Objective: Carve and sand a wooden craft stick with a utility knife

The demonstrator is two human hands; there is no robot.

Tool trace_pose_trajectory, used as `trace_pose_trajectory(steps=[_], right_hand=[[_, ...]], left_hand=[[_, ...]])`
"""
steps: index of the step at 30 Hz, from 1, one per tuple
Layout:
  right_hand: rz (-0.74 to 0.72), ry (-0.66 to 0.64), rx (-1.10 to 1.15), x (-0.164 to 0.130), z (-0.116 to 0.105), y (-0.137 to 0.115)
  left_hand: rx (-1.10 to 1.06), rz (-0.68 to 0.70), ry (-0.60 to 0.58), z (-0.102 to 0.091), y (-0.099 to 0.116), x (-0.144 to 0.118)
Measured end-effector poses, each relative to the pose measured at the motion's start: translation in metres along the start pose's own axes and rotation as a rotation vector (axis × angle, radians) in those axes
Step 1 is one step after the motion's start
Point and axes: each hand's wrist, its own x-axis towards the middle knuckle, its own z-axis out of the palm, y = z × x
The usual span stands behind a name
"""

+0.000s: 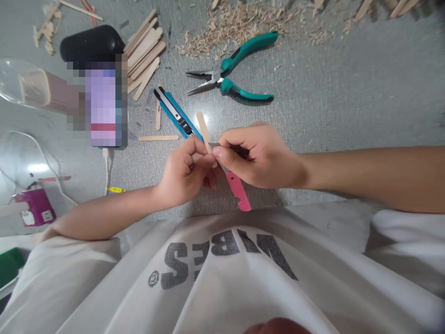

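1. Grey textured desk [347, 93], seen from above; the person's white printed shirt fills the lower frame.
2. Left hand [186, 174]: fingers closed, pinching the lower end of a wooden stick [204, 132], which rises tilted above the desk just in front of the chest.
3. Right hand [259, 155]: fingers curled around a pink-handled knife [239, 191], thumb and forefinger pressed at the stick. The blade itself is hidden by the fingers.
4. The two hands touch at the stick.
5. Blue box cutter [177, 113] lies just beyond the left hand.
6. Green-handled pliers [236, 69] lie farther back, jaws parted.
7. Wood shavings [239, 21] are piled at the far edge.
8. A heap of sticks [144, 51] lies beside a phone [104, 102], screen blurred.
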Motion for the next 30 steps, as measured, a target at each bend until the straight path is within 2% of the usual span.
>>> trace_pose_trajectory(steps=[8,14,21,25,30], right_hand=[[0.065,0.008,0.000,0.001,-0.002,-0.001],[0.038,-0.057,0.087,0.004,-0.005,0.005],[0.090,-0.023,0.142,0.000,0.001,0.002],[0.098,-0.033,0.075,0.000,-0.001,0.001],[0.041,-0.063,-0.007,0.001,-0.008,0.007]], left_hand=[[0.081,0.004,0.052,0.000,0.001,-0.004],[-0.033,-0.070,-0.016,-0.004,0.008,0.001],[-0.076,-0.069,-0.042,-0.004,0.007,0.002],[-0.045,-0.101,-0.042,-0.007,0.007,0.002],[0.012,-0.047,-0.053,-0.011,0.009,0.004]])
